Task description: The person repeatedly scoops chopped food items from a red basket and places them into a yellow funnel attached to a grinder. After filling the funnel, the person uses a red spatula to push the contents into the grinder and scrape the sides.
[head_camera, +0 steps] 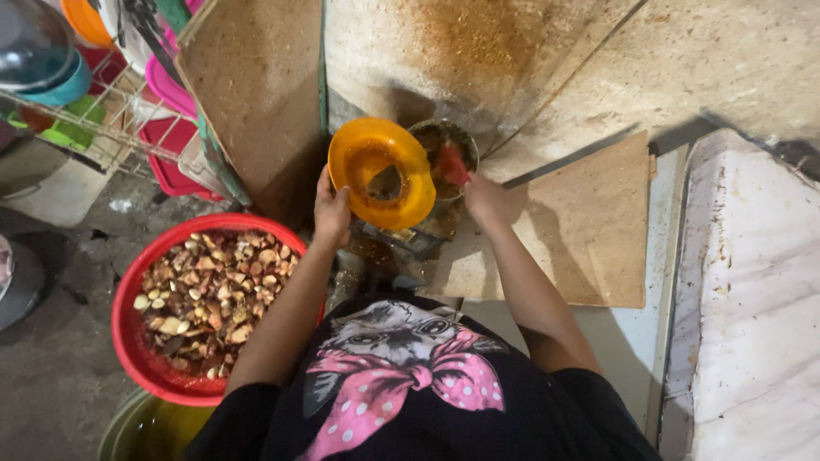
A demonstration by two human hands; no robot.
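My left hand [331, 209] grips the rim of an orange ring-shaped plastic piece [381, 172], holding it tilted over a small machine [410, 239]. My right hand [483, 198] holds a red tool [453, 164] that reaches into a round dark bowl [444, 158] filled with brown ground matter. The bowl sits just behind the orange piece, partly hidden by it.
A red basin [149, 363] heaped with brown and pale nut-like pieces stands at my lower left. A wire rack [102, 128] with coloured plastic bowls is at the upper left. A white slab [752, 299] lies on the right, stained boards [589, 230] ahead.
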